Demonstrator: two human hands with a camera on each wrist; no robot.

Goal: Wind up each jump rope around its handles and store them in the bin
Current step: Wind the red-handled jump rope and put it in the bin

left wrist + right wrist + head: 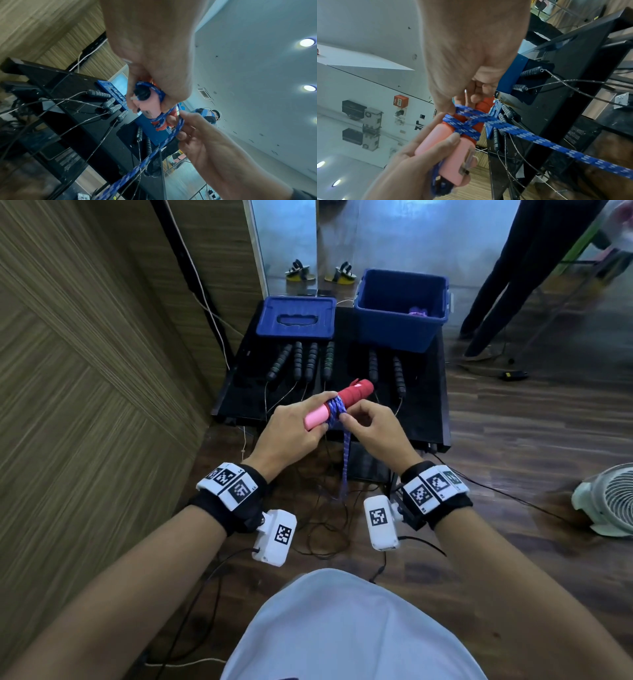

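Winding the blue rope [337, 409] around the paired pink-and-red handles [342, 400], the person holds the bundle in the air above the near edge of the black worktop [428, 392]. The left hand [291, 429] is curled round the pink ends; the right hand [373, 429] pinches the rope just beside the crossed turns, its loose tail hanging toward the floor. To wind well, each new turn probably wants steady tension and should lie snug against the last, the left thumb pinning the wraps so none slip. The blue bin [400, 309] stands open at the worktop's far right, well apart, with black-handled ropes [310, 361] lying unwound before it
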